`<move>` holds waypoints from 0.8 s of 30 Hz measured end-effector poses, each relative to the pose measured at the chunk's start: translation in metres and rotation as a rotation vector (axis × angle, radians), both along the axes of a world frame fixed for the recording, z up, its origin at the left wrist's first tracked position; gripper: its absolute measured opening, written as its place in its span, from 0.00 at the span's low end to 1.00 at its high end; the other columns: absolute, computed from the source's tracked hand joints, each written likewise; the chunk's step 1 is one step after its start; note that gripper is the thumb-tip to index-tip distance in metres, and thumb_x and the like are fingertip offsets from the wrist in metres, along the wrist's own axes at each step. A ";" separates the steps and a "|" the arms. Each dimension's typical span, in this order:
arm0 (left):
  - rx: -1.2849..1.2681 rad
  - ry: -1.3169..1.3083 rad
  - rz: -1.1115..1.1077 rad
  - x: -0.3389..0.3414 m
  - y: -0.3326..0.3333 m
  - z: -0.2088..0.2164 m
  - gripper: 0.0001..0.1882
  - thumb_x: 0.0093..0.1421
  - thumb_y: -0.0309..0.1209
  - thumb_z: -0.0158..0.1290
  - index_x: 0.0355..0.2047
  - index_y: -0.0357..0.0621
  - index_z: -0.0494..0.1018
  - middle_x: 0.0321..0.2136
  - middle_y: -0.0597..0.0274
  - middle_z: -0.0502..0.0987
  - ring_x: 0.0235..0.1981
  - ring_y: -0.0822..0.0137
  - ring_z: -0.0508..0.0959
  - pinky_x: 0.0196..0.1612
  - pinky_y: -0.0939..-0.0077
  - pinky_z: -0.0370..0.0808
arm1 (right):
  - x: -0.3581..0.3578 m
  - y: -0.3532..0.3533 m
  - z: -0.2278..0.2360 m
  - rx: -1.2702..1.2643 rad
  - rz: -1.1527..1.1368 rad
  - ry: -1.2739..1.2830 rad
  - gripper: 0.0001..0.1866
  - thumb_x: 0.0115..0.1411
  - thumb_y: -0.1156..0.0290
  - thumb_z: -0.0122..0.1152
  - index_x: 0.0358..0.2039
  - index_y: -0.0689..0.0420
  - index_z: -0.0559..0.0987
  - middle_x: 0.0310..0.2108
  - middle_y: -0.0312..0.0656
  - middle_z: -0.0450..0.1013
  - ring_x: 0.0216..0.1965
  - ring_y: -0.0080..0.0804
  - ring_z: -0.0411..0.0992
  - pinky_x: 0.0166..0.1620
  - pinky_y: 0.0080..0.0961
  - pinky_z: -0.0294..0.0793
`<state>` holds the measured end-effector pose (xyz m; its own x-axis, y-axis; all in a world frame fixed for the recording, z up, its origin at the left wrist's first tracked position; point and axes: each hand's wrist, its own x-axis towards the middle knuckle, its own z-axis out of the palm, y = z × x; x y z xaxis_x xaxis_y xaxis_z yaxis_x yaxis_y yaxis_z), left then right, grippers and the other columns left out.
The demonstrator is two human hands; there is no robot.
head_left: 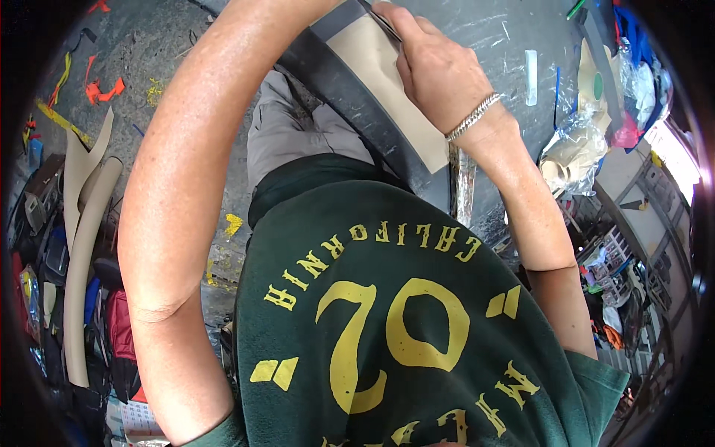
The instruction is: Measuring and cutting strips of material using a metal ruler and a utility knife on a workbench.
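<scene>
Surroundings: crumpled clear plastic bag (572, 155) and white strip (531, 78) to the right; beige roll (77, 298) and orange scraps (94, 88) well apart, to the left. Beige panel (398, 112) lies over a dark grey sheet (357, 109), just left of the right hand (445, 83), which hides part of its edge. Right fingers bend there; clamped or resting, cannot tell. Left hand beyond the upper frame edge; grip unseen.

Orange scraps (104, 91) on gray floor (141, 56), upper L; rolled beige sheet (79, 298) below, nr dk red fabric item (120, 324). R side: whitish strip (531, 77), then thin blue rod (557, 97), crumpled clear plastic (585, 145) just below.
</scene>
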<state>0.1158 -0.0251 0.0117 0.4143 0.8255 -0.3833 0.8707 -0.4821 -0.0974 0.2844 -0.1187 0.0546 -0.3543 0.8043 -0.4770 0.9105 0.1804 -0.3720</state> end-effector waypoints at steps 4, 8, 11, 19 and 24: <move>0.007 0.019 -0.011 -0.005 0.009 -0.002 0.30 0.63 0.48 0.57 0.48 0.27 0.80 0.50 0.40 0.78 0.55 0.43 0.72 0.55 0.48 0.71 | 0.005 -0.003 0.002 -0.011 -0.011 -0.056 0.26 0.64 0.76 0.50 0.64 0.55 0.65 0.43 0.57 0.74 0.40 0.61 0.78 0.42 0.53 0.78; -0.165 -0.418 -0.057 -0.026 0.014 -0.028 0.30 0.63 0.48 0.57 0.47 0.26 0.80 0.50 0.39 0.78 0.55 0.43 0.72 0.57 0.49 0.71 | 0.015 -0.011 -0.010 0.250 0.065 0.137 0.23 0.69 0.69 0.51 0.63 0.55 0.66 0.38 0.51 0.75 0.33 0.51 0.79 0.34 0.44 0.78; 0.013 -0.030 0.023 0.001 0.007 -0.015 0.31 0.63 0.48 0.57 0.47 0.25 0.80 0.50 0.38 0.78 0.56 0.43 0.71 0.58 0.49 0.70 | 0.027 -0.012 -0.007 0.439 -0.007 0.324 0.26 0.69 0.72 0.56 0.66 0.47 0.67 0.48 0.53 0.76 0.44 0.56 0.78 0.41 0.40 0.80; 0.219 -0.437 0.358 -0.006 -0.033 -0.007 0.23 0.61 0.42 0.60 0.39 0.27 0.77 0.46 0.38 0.75 0.53 0.41 0.74 0.55 0.54 0.75 | 0.136 -0.016 -0.002 0.246 -0.226 0.217 0.31 0.56 0.83 0.62 0.62 0.57 0.74 0.50 0.42 0.66 0.55 0.30 0.66 0.53 0.27 0.75; 0.255 -0.528 0.247 0.032 -0.120 0.017 0.20 0.62 0.40 0.59 0.48 0.38 0.74 0.43 0.55 0.75 0.47 0.57 0.78 0.45 0.68 0.78 | 0.146 0.006 0.038 0.134 -0.278 0.232 0.27 0.60 0.81 0.68 0.60 0.57 0.76 0.47 0.36 0.71 0.40 0.21 0.73 0.44 0.18 0.79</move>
<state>0.1479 -0.1446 0.0288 0.2790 0.9594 0.0417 0.9155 -0.2788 0.2900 0.4307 -0.1130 0.0924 -0.2006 0.9346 -0.2937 0.8257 -0.0001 -0.5641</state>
